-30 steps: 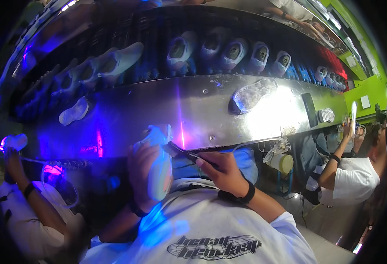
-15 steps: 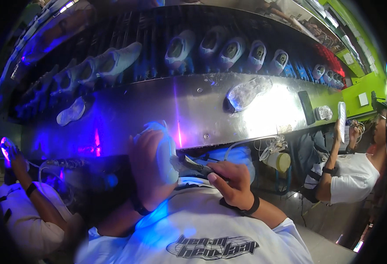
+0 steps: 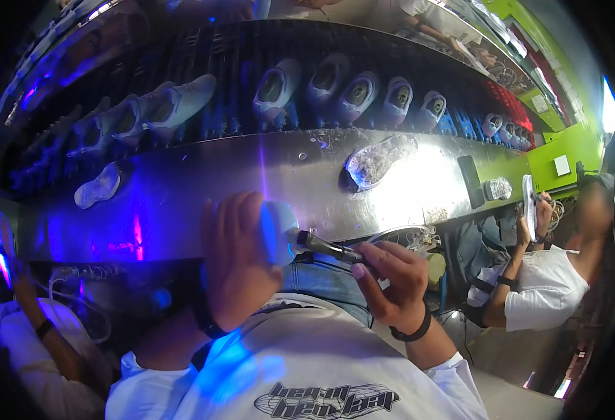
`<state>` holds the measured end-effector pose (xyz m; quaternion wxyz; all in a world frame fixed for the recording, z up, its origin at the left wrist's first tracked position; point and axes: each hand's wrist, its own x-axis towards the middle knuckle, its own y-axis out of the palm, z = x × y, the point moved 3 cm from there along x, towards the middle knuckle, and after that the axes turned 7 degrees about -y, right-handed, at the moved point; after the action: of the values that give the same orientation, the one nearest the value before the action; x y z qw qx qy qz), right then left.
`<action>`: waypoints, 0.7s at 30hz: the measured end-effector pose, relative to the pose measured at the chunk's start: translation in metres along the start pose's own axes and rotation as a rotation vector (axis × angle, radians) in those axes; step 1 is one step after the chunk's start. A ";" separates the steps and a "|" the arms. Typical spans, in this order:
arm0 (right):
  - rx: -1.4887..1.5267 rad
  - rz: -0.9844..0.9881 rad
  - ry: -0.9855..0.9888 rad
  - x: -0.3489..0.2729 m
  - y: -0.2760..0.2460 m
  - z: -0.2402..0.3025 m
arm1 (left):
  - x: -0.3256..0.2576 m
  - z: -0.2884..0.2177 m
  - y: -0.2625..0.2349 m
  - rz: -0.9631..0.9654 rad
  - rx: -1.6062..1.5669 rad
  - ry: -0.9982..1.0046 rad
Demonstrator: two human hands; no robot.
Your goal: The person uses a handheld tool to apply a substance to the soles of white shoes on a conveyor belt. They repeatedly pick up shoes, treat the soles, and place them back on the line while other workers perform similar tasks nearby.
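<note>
My left hand (image 3: 234,245) is closed round a pale shoe sole (image 3: 279,227), held on edge at the bench's near side under blue light. The hand's back and fingers cover much of the sole. In my right hand (image 3: 395,276) a flat brush (image 3: 328,248) with a dark handle is pinched between thumb and fingers. Its bristle end touches the sole's right side.
A steel bench (image 3: 216,185) spans the front, bearing a pale sole (image 3: 99,185) and a larger, whitish, mottled sole (image 3: 381,162). Beyond runs a dark conveyor (image 3: 237,98) with several white shoes (image 3: 276,87). Co-workers hold soles on both sides; a yellowish pot (image 3: 437,267) stands right.
The sole has turned in my left hand, its lower part now less visible. My right hand has shifted slightly right, and the brush now touches the sole higher up.
</note>
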<state>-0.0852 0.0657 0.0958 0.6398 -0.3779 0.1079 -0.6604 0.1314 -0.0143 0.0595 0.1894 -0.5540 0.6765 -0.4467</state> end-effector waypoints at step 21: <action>0.501 -0.148 -0.008 0.021 0.092 -0.055 | 0.036 0.047 -0.015 0.108 -0.103 -0.017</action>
<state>-0.0477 0.0133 0.0078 0.6636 -0.2173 -0.0896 -0.7102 0.1643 -0.0660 0.0559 0.1904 -0.5295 0.7257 -0.3958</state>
